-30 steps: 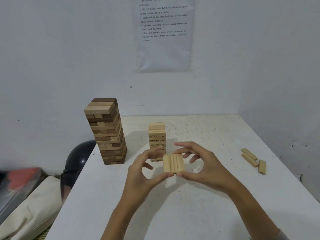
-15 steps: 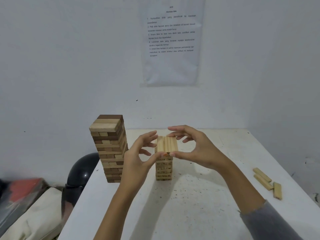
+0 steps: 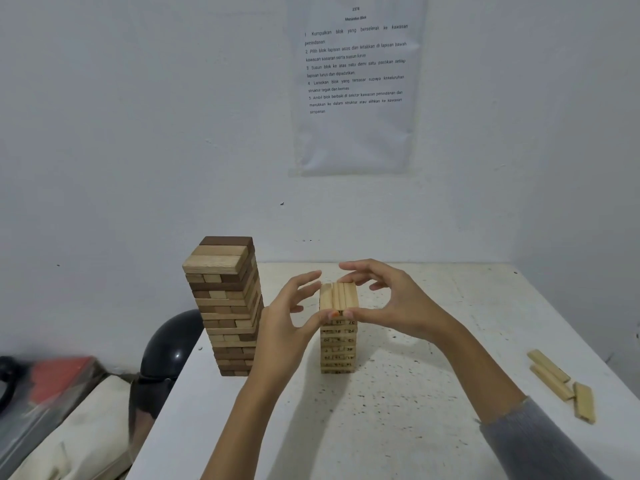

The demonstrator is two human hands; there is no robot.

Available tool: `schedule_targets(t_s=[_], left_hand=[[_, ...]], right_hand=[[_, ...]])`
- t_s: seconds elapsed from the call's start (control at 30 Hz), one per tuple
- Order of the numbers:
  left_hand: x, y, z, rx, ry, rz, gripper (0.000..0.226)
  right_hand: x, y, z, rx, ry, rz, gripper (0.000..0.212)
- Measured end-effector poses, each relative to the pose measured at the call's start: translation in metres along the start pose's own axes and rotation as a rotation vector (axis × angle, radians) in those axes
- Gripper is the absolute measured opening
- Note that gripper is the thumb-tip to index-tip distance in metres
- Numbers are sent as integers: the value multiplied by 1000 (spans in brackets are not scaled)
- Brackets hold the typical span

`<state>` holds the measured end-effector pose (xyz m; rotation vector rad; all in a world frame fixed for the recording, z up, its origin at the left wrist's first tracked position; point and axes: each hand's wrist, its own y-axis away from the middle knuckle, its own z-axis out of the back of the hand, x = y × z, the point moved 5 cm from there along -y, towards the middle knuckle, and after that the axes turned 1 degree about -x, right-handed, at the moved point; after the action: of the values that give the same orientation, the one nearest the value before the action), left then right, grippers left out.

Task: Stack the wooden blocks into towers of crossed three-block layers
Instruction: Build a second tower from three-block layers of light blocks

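A small pale numbered tower [image 3: 337,348] stands mid-table. On its top lies a layer of three pale blocks [image 3: 338,296], side by side, their ends pointing toward me. My left hand [image 3: 284,323] pinches that layer from the left, thumb on the near end and fingers spread beside it. My right hand [image 3: 398,303] pinches it from the right, thumb on the near end and fingers curved over the far end. A taller tower of mixed light and dark blocks [image 3: 225,306] stands to the left.
Three loose pale blocks [image 3: 554,375] lie near the right edge of the white speckled table [image 3: 381,427]. Off the table's left edge sit a black helmet [image 3: 169,344] and a cream bag [image 3: 69,427]. A printed sheet [image 3: 353,84] hangs on the wall behind.
Both hands carried the three-block layer from in front of the small tower up onto its top. My view tilted upward.
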<state>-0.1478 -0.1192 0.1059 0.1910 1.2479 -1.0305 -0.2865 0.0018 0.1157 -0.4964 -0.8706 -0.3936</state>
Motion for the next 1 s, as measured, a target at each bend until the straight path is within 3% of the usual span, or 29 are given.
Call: schedule_targets(t_s=[0.47,0.6,0.77,0.9,1.0], left_hand=[[4,0,-1,34,-2,19,51],[-2,3,0,-5,85,52,45],[-1,7,-6,-127,320,252,37],[0,12,-28,-86,476,464,52],[-4,15,-41,-42,530,509,46]], right_hand=[[-6,5,-9,-31,-34,-39,59],[-6,15,-6,-124,-192,-68,40],[-9,34,-13,-545,-514,-249,32],[-1,39,-46,-491,-582,-372,43],[2,34,-68,-418,-677,-411,52]])
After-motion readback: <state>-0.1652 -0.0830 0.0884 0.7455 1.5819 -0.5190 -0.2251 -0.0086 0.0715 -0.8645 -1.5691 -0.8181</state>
